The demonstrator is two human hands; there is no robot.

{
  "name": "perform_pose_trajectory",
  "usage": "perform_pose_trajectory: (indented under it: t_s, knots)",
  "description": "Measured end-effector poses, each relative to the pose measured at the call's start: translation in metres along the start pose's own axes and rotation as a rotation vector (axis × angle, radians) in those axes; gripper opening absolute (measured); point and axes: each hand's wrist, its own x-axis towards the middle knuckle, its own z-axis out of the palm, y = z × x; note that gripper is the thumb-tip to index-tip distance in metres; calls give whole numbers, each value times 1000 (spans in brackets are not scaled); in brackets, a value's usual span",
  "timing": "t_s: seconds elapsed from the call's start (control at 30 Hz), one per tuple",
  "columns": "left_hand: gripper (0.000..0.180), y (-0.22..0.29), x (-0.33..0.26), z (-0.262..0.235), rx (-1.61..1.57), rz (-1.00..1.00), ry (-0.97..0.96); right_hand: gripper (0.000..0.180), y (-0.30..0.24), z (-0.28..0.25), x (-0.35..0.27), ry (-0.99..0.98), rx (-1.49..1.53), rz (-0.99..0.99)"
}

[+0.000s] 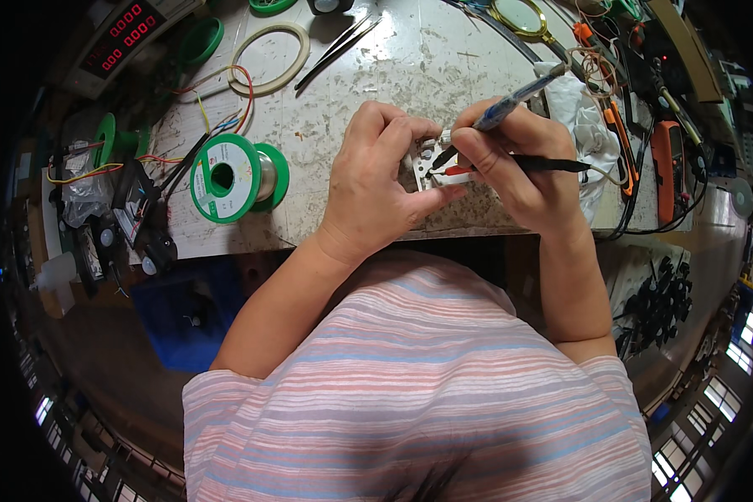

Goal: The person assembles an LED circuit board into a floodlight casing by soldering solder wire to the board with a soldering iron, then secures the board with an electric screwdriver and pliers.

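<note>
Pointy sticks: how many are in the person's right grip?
2, both in the right grip: the bluish stick slants toward the upper right; the red-and-black stick lies lower in the picture. Fingers cover parts of both, so another could be hidden.

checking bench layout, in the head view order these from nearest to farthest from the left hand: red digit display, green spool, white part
1. White part: held in the left hand, its right side
2. Green spool: left of it
3. Red digit display: far upper left

We tag: loose shirt [418, 360], crosswise stripes in pink, white, blue, greyish purple; short sleeves [213, 418], same stripes; forearms [289, 303] bare.
</note>
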Motion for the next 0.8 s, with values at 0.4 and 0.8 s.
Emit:
perform_pose_trajectory:
  t_s: [0.4,0.8]
  knots:
    - [61,-4,-2,-1,31,68,6,16,-4,-1,12,-86,-160,-73]
    - [59,-11,3,0,55,176,67,16,5,-11,43,-304,-195,-117]
